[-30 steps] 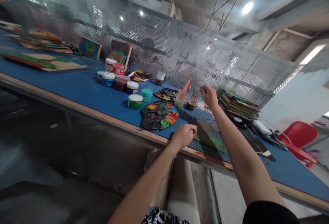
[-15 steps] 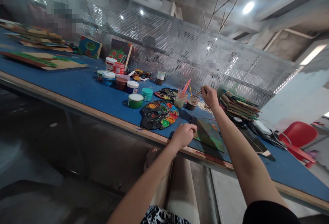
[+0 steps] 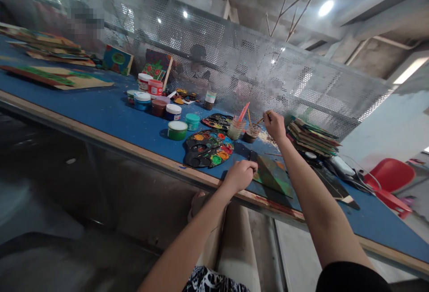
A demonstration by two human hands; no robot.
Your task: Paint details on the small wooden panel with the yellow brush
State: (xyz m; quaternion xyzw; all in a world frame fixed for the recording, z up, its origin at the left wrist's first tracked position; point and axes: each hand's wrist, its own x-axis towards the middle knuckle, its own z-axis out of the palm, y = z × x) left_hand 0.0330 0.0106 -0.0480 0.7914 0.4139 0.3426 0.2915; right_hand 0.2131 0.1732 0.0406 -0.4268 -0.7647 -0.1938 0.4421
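My right hand (image 3: pixel 275 125) is closed on a thin paintbrush (image 3: pixel 259 119) whose tip points into a small jar of brown water (image 3: pixel 250 134). Beside that jar stands a glass cup (image 3: pixel 235 128) holding a pink brush. My left hand (image 3: pixel 240 175) is curled at the near-left edge of a painted green and orange board (image 3: pixel 271 174) lying at the table's front edge. A dark palette (image 3: pixel 208 148) with bright paint blobs lies just left of the board.
Several paint pots (image 3: pixel 176 130) stand on the blue table (image 3: pixel 110 115). A stack of painted boards (image 3: pixel 311 138) sits right of my right hand. Behind runs a perforated metal screen (image 3: pixel 234 60). A red chair (image 3: pixel 390 178) is at the right.
My right hand has barely shifted, keeping the brush at the brown jar. The left hand stays on the board's edge.
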